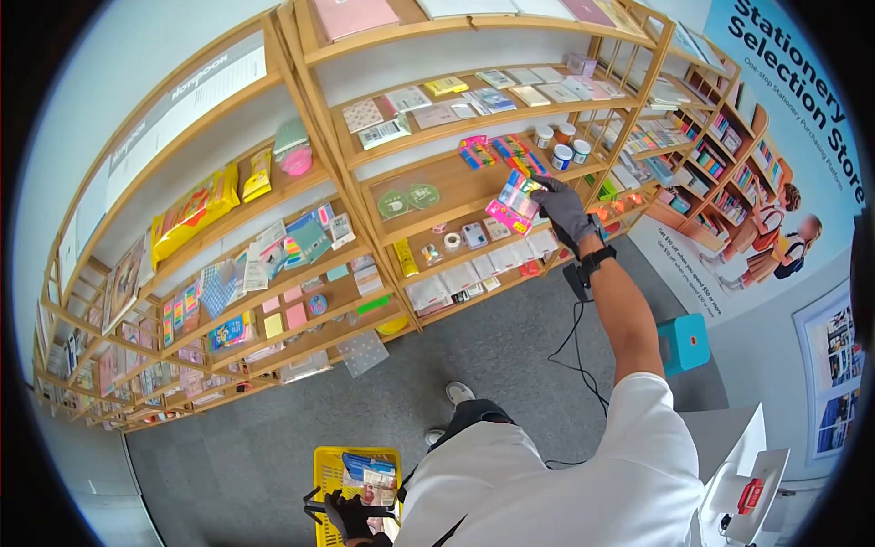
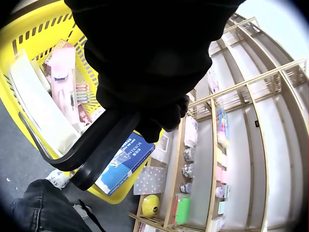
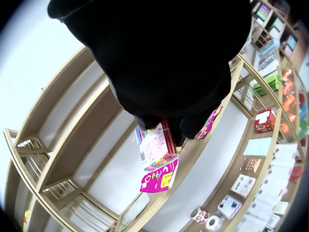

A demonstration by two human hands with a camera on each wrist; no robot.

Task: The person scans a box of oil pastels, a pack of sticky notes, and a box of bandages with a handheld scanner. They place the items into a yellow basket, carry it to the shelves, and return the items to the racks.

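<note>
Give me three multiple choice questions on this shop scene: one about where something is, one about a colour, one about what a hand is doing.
1. Where is the basket?
A. On the top shelf
B. Hanging from the left hand, low beside the legs
C. On a counter

2. What colour is the basket?
A. Yellow
B. Red
C. Green

3. What is the right hand doing?
A. Hanging empty
B. Pushing a door
C. Holding a colourful pack up at the shelves

Answers:
1 B: the left hand grips its black handles.
2 A: its slotted walls are plainly yellow.
3 C: the gloved fingers pinch the pack in front of the wooden shelves.
</note>
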